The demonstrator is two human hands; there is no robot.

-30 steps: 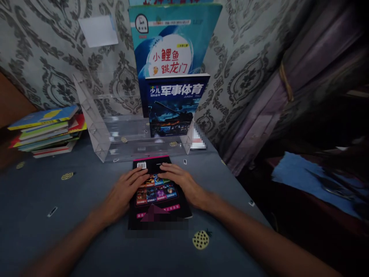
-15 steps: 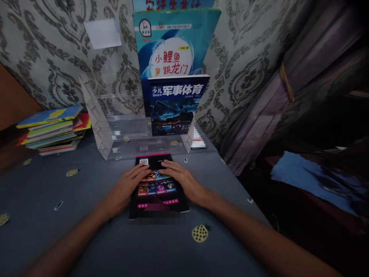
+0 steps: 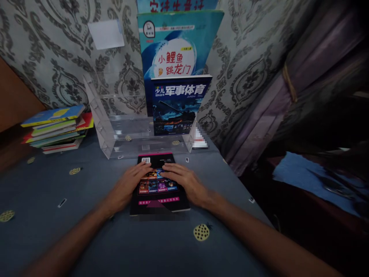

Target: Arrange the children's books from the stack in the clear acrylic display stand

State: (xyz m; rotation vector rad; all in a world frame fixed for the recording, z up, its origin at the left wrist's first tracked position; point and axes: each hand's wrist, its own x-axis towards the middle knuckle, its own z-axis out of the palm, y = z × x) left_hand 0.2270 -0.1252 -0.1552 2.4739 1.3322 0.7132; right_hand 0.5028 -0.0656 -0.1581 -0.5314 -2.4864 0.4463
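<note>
A black book (image 3: 160,197) with pink strips and rows of small colour pictures lies flat on the cloth-covered table, its barcode side up. My left hand (image 3: 131,181) rests on the book's left side, fingers stretched out with the tips by the barcode. On the right side lies my right hand (image 3: 187,181), its fingers extended flat over the pictures. Just beyond the book stands a clear plastic book rack (image 3: 105,130). In it lean a dark blue book (image 3: 175,111) with a tank on the cover and, behind, a taller teal book (image 3: 181,38).
At the left a stack of thin books (image 3: 59,129) sits on the table (image 3: 95,238). A white card (image 3: 106,34) is on the patterned wall. To the right hangs a tied curtain (image 3: 265,107), and a blue cloth (image 3: 300,173) lies beyond the table's edge.
The whole view has shifted slightly, so most things appear a little farther right. My right hand's fingers have slid slightly down the book; the left hand stays in place on it.
</note>
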